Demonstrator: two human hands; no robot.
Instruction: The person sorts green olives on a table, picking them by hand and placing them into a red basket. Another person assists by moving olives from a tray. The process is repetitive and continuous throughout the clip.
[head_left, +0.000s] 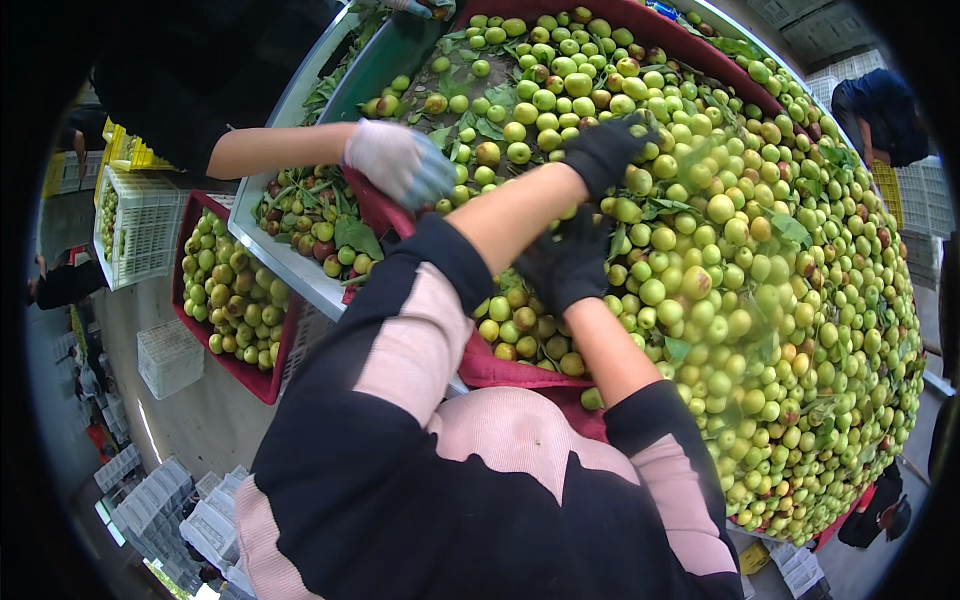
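Both my hands wear black gloves, and my arms angle inward over a large heap of small green, partly brown fruits like jujubes (720, 300). My left hand (611, 150) reaches farther out, fingers down at the fruit; whether it grips any is not clear. Nearer my body, my right hand (570, 262) is among fruits by the red cloth edge (517, 371), partly hidden under my left forearm; its grip cannot be told. Left of my left hand, a co-worker's hand in a white and blue glove (401, 161) hovers at the red cloth divider.
A metal-edged tray (289, 274) holds leaves and darker fruits. Beyond it, a red-lined crate of fruits (232, 300) stands near a white crate (169, 360). Stacked crates (154, 502) are at lower left. Other people (881, 116) are around the heap's far side.
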